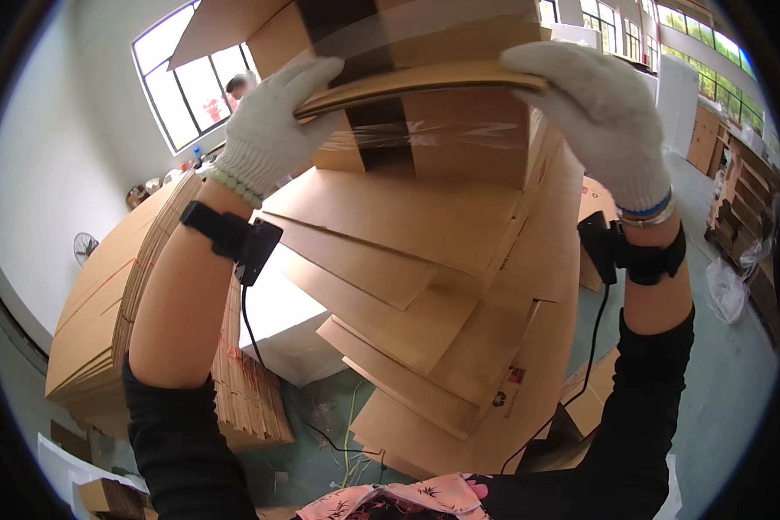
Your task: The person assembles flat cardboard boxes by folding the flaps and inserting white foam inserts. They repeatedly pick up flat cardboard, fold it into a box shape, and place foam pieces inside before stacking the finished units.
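Both my hands wear white knit gloves and are raised at the top of the head view. My left hand pinches the left end of a folded brown cardboard flap, thumb below and fingers above. At its right end, my right hand grips the same flap. The flap belongs to a cardboard box with a dark band and clear tape across it. Below it, several large flattened cartons lie fanned out and overlapping. Black straps with small devices sit on both my wrists.
A tall stack of flat cartons tied with red string stands at left, beside a white block. Dark cables hang from my wrists. Wooden pallets and a plastic bag are at right. Another person is by the window.
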The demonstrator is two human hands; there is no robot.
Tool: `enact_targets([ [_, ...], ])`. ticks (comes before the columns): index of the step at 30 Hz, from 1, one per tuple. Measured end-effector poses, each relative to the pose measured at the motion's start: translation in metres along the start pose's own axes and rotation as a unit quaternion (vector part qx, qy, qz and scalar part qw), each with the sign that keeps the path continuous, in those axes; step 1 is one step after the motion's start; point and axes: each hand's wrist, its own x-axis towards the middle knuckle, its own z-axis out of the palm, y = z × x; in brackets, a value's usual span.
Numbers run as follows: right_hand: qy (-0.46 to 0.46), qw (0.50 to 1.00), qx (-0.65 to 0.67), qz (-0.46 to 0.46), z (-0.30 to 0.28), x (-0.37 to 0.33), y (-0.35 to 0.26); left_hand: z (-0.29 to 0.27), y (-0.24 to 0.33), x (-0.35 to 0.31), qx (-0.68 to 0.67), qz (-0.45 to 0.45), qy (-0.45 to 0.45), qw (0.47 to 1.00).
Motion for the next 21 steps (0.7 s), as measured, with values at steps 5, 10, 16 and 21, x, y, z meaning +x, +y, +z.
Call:
enact_targets([
  [5,-0.019,0.999,-0.003,-0.030,0.036,-0.006,-0.007,0.017,0.005,0.003,0.007,0.087,-0.004,0.996],
  [10,0.001,0.998,0.043,0.050,0.040,-0.015,-0.017,0.022,0.026,0.008,0.052,0.054,-0.016,0.997],
  [16,-0.014,0.957,0.131,0.259,0.010,-0.072,-0.070,-0.033,0.031,-0.022,0.069,0.053,-0.048,0.995],
  [21,0.120,0.730,0.383,0.553,-0.022,-0.141,-0.125,-0.133,0.078,-0.073,0.063,0.105,0.005,0.992],
])
